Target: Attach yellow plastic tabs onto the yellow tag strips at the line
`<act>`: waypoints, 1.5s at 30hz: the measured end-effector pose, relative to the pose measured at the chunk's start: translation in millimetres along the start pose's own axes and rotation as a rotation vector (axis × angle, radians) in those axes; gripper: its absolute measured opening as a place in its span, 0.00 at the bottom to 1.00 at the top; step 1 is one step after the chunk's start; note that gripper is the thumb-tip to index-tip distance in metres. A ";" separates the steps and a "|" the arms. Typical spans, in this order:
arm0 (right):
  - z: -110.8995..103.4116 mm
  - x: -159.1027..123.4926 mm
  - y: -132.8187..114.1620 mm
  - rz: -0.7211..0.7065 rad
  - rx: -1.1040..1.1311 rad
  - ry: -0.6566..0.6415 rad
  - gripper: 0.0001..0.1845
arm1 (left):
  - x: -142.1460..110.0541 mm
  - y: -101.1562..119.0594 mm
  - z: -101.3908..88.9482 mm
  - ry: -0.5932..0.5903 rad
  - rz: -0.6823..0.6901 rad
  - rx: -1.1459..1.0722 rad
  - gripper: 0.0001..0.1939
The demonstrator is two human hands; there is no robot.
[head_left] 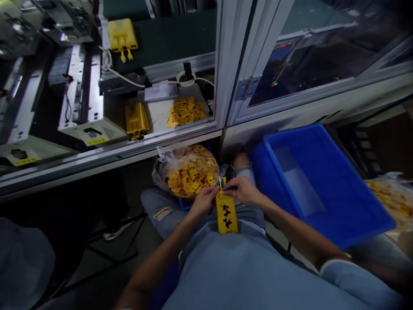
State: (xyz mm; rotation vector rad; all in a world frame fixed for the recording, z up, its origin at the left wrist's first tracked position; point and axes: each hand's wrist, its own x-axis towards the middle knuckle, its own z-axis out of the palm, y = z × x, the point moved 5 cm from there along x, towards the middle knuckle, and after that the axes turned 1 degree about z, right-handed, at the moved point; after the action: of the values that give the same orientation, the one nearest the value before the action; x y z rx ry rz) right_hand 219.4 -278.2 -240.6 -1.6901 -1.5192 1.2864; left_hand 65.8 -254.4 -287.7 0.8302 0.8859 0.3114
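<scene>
- L hand [204,201]: fingers [211,193] pinched on top end of yellow plastic strip [226,213], grip closed
- R hand [243,191]: fingers [230,185] also closed on top end of strip, right beside L hand; exact contact partly hidden by fingers
- Strip: hangs down btwn hands over person's lap, black marks on face, small yellow & blue bits stick up at top end
- Clear plastic bag [190,170] of small yellow parts: sits far-left of hands, just beside L hand, bag mouth crumpled toward left
- Blue plastic bin [290,133]: right of R forearm, near person's R leg, tilted in view
- 2nd bag of yellow parts [385,202]: far right, just past bin
- Person wears light blue T-shirt [251,275] & ripped jeans [158,211]
- Far side: machine enclosure w/ aluminium frame [219,73] & glass panels
- Inside it: pile of yellow parts [186,112] on white plate [158,116], yellow block [137,120] left of pile, another yellow piece [122,38] further in on dark green belt [167,38]
</scene>
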 end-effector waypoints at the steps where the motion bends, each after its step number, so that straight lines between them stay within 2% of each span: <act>1: 0.1 0.5 -1.0 -0.010 -0.030 -0.015 0.06 | -0.3 0.4 0.3 -0.003 0.000 0.004 0.32; 4: 0.3 0.4 -0.3 -0.034 -0.098 -0.033 0.07 | -1.3 -0.7 1.1 -0.017 -0.006 0.009 0.33; 7: -0.5 -2.1 -0.9 -0.092 -0.148 0.005 0.05 | -3.3 -1.3 1.8 -0.029 -0.007 0.025 0.34; 11: 0.0 -9.0 -6.1 -0.158 -0.106 0.044 0.04 | -9.9 5.8 2.9 -0.040 0.041 0.047 0.28; 13: -0.6 -12.8 -6.0 -0.131 -0.039 0.083 0.06 | -15.5 12.4 3.4 -0.032 0.070 0.057 0.25; 16: -0.1 -17.2 0.2 0.000 0.086 0.110 0.14 | -27.1 23.8 6.7 -0.046 0.094 0.101 0.20; 19: 4.8 -20.6 0.3 0.071 0.235 -0.035 0.18 | -40.8 35.2 12.6 -0.072 0.106 0.149 0.16; 23: 3.2 -26.8 -18.7 -0.034 0.265 -0.251 0.16 | -56.9 45.0 21.9 -0.106 0.119 0.182 0.12; 26: 2.0 -31.9 -29.0 -0.070 0.219 -0.330 0.13 | -63.1 44.2 26.0 -0.111 0.125 0.203 0.10; 30: 10.4 -35.3 -28.0 -0.053 0.176 -0.336 0.10 | -64.4 37.2 23.3 -0.046 0.155 0.242 0.09; 39: 38.0 -33.8 -27.8 -0.052 0.362 -0.374 0.15 | -74.6 30.7 17.3 0.027 0.194 0.282 0.08; 42: 43.1 -31.0 -25.8 -0.031 0.375 -0.366 0.16 | -77.9 38.3 14.1 0.010 0.233 0.293 0.09; 45: 40.4 -18.3 -28.8 -0.038 0.305 -0.389 0.15 | -81.1 48.9 6.4 -0.053 0.184 0.485 0.08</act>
State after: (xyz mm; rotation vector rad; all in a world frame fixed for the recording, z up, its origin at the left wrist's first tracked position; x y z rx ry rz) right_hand 172.1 -297.2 -226.8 -1.2641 -1.4568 1.8000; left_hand 25.3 -270.8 -203.4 1.3676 0.8483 0.2350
